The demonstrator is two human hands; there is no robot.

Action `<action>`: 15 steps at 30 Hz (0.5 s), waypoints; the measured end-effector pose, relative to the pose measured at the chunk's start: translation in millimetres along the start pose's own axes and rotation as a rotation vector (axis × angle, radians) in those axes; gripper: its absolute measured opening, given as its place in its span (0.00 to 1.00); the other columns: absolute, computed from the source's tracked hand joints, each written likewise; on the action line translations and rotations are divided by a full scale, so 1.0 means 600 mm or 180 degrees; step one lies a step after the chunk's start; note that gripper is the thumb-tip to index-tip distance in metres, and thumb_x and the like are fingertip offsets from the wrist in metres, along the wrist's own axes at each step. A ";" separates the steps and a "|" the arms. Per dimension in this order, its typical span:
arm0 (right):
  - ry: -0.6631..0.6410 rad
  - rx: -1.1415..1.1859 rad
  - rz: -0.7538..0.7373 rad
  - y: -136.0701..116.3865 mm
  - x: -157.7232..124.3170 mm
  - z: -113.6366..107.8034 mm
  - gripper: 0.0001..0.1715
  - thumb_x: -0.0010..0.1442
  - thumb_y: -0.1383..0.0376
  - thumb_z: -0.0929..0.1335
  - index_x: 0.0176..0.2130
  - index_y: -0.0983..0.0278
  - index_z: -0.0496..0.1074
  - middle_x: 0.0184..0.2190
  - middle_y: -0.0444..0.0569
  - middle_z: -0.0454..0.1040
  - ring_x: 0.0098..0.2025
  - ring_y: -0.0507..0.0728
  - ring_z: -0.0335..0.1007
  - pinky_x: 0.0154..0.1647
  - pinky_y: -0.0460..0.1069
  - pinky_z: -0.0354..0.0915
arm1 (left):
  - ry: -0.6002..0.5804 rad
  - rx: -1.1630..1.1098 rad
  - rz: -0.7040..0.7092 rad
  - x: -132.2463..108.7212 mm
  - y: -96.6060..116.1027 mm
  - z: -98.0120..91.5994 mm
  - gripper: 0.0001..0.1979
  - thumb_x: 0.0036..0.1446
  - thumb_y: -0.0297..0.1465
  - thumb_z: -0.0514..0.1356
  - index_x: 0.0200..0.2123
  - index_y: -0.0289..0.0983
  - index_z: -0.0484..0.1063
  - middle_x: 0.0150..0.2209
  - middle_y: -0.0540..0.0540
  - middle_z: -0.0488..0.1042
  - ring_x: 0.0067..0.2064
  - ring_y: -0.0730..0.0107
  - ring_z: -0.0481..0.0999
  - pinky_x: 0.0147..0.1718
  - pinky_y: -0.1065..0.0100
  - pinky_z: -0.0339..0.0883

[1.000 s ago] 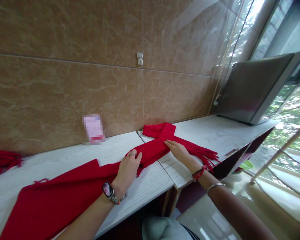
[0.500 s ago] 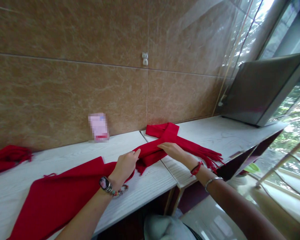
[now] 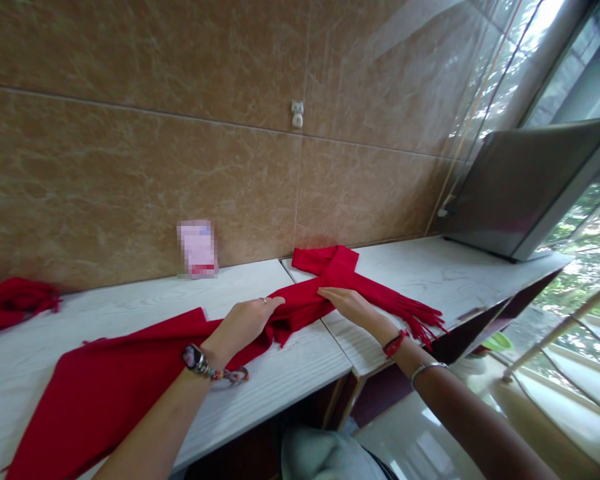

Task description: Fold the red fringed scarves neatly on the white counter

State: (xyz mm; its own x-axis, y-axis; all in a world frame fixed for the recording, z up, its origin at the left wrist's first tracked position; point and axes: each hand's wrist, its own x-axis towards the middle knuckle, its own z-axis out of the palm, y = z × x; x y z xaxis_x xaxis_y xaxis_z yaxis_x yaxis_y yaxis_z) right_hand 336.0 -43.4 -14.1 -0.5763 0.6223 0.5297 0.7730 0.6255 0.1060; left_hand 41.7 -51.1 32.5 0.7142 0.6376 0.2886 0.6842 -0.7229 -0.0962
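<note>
A long red scarf (image 3: 300, 300) lies bunched and crossed over itself on the white worktop, its fringe (image 3: 425, 317) fanned out to the right. On the left it spreads into a wide flat part (image 3: 115, 380). My left hand (image 3: 245, 327) grips the narrow gathered section, thumb on top and the other fingers largely hidden. Just right of it, my right hand (image 3: 355, 308) rests its straight, close-set fingers against the scarf's near edge; its thumb is out of sight.
Another bunched red cloth (image 3: 17, 303) lies at the far left. A blurred pink packet (image 3: 198, 250) leans on the brown tiled wall (image 3: 130, 180). A grey box-like appliance (image 3: 525, 187) stands at the worktop's right end, beside a window. Below the worktop (image 3: 300, 370) are open shelves.
My left hand has shifted slightly left and up along the scarf, with the gathered cloth beneath it moving a little. My right hand stays nearly in place; the view has tilted slightly.
</note>
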 end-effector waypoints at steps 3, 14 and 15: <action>0.0005 0.0022 0.0022 0.002 -0.003 -0.001 0.28 0.55 0.78 0.58 0.54 0.66 0.62 0.51 0.54 0.68 0.51 0.57 0.66 0.51 0.53 0.65 | -0.0105 -0.0070 -0.0006 -0.002 0.003 -0.005 0.20 0.58 0.20 0.47 0.52 0.42 0.59 0.44 0.48 0.71 0.42 0.70 0.72 0.37 0.70 0.66; -0.0120 -0.0323 -0.0335 0.004 -0.013 -0.014 0.27 0.56 0.78 0.59 0.55 0.68 0.61 0.53 0.58 0.66 0.55 0.58 0.61 0.54 0.55 0.62 | 0.0011 0.0247 -0.0025 0.005 0.022 0.003 0.14 0.57 0.19 0.46 0.40 0.37 0.65 0.42 0.45 0.68 0.45 0.65 0.65 0.37 0.68 0.65; -0.0138 -0.0338 -0.0332 0.002 -0.014 -0.015 0.27 0.56 0.78 0.58 0.55 0.69 0.61 0.52 0.57 0.66 0.55 0.58 0.61 0.54 0.54 0.62 | -0.0091 0.0132 0.0023 0.003 0.023 0.006 0.15 0.56 0.18 0.46 0.40 0.38 0.65 0.42 0.45 0.68 0.44 0.67 0.66 0.38 0.69 0.65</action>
State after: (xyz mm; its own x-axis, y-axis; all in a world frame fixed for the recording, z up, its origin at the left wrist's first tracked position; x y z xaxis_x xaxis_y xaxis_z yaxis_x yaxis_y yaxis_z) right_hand 343.9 -52.3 -10.7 -0.6641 0.5778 0.4745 0.7307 0.6360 0.2482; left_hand 53.1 -58.6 28.2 0.7227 0.6402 0.2604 0.6841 -0.7162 -0.1378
